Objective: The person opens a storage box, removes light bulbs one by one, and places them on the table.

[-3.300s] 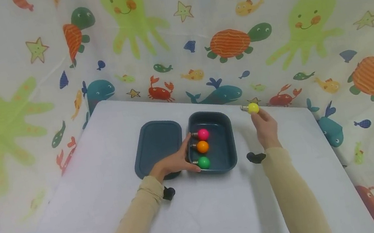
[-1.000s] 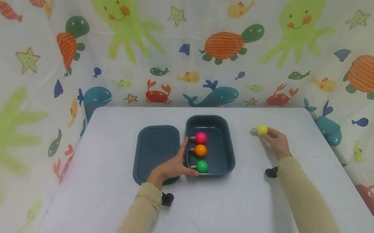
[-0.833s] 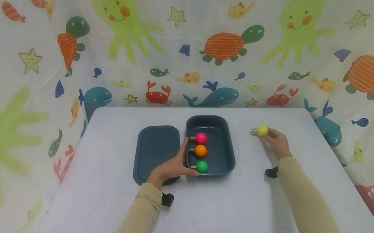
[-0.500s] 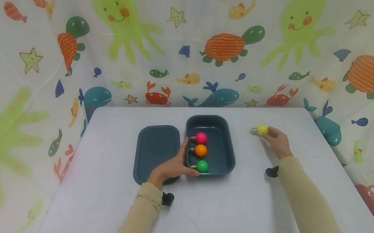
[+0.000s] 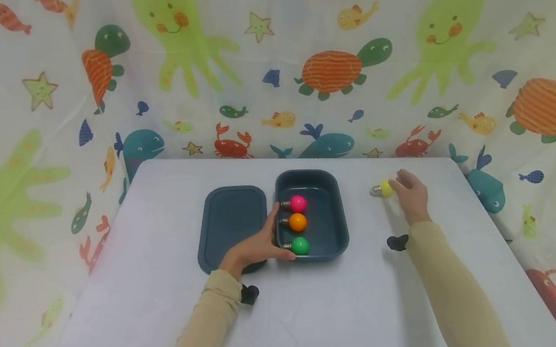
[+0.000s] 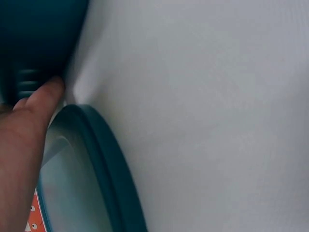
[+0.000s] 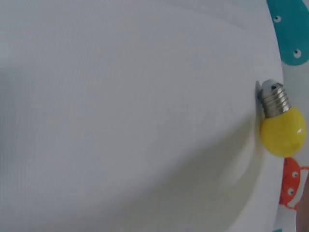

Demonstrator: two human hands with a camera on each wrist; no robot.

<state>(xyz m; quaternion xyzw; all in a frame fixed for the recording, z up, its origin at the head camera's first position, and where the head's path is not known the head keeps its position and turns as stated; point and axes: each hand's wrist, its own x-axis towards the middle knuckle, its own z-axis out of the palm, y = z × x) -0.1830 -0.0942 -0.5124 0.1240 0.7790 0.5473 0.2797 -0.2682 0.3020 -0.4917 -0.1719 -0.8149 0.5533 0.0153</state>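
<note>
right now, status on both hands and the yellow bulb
Left hand grips blue container wall. Right hand open beside yellow bulb, bulb lying on the table. Nothing between bulb and container.

**Background items only**

Flat white table surface (image 5: pixel 306 325) is seen under everything. Dark teal rounded-rectangular plastic lid (image 5: pixel 232 222) is laid flat, just left of the container. Three small round bulbs are lined up in a column: glossy pink bulb (image 5: pixel 297 203) farthest, orange bulb (image 5: pixel 297 222) in the middle, green bulb (image 5: pixel 299 246) nearest. White sea-creature printed fabric backdrop (image 5: pixel 347 61) is hung behind and at both sides.
</note>
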